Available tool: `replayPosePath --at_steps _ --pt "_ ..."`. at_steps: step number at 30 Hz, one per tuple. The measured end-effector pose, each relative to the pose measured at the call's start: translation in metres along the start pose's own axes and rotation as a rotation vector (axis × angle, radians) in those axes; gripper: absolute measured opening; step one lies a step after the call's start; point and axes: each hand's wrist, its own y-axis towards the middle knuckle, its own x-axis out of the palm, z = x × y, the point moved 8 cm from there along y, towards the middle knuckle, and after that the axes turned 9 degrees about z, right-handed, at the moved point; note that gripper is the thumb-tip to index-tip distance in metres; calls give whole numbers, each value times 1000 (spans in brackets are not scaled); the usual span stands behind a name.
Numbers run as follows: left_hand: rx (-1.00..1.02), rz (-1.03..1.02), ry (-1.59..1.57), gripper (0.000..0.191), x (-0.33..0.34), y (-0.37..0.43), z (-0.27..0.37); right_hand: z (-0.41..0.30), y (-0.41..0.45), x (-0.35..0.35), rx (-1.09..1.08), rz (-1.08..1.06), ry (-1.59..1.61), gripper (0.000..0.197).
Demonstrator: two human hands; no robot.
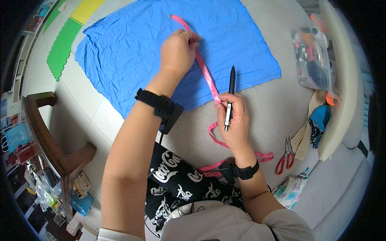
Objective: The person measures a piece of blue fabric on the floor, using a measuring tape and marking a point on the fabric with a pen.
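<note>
A wrinkled blue cloth is spread on the grey mat in front of me. My left hand pinches a pink tape measure between thumb and fingertips above the cloth; the tape's metal-tipped end sticks out past the fingers. From there the tape runs to my right hand, whose thumb and forefinger grip it near the cloth's near edge. That same hand also holds a black pen, its tip pointing away from me. The rest of the tape loops loosely on the mat beside my right wrist and over my leg.
Red-handled scissors lie on the mat at the right, near beige fabric. A clear plastic box of small items stands by a pale sofa cushion. At left are a brown wooden furniture leg and green foam tiles.
</note>
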Motion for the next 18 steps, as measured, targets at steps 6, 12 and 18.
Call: replayPosePath --at_steps 6,12,18 --pt "-26 56 -73 25 4 1 -6 5 -1 1 14 13 27 18" --pt "5 40 -75 37 4 -1 -9 8 -3 0 1 27 43 17" --pt "17 9 -72 40 3 -3 -8 9 -7 -2 19 32 70 18"
